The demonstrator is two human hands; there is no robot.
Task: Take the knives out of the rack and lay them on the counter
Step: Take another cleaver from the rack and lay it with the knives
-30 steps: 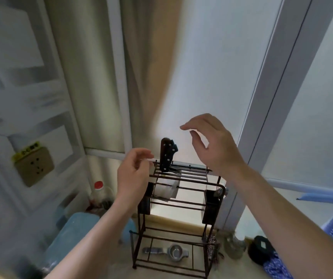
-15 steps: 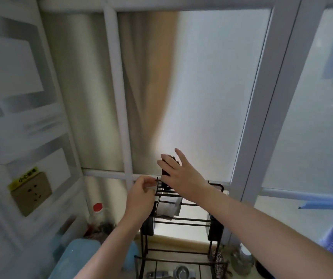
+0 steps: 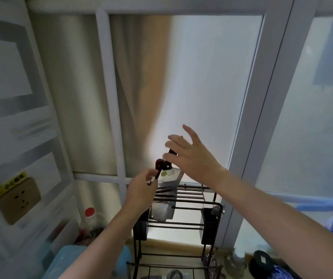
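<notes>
A black wire rack stands at the foot of the frosted window. My right hand is closed around the black handle of a cleaver. The cleaver's wide blade, with a round yellow sticker, is tilted and raised above the rack's top bars. My left hand pinches a knife with a reddish-brown handle, just left of the cleaver. A shiny blade hangs below the top bars inside the rack; which handle it belongs to is unclear.
Black holders hang on the rack's left side and right side. A red-capped bottle and a blue container stand on the left. A wall socket is further left. A metal strainer lies under the rack.
My right hand closed on the black handle and drew the cleaver up and out of the rack's slots, tilting it. My left hand's fingers now grip the brown-handled knife.
</notes>
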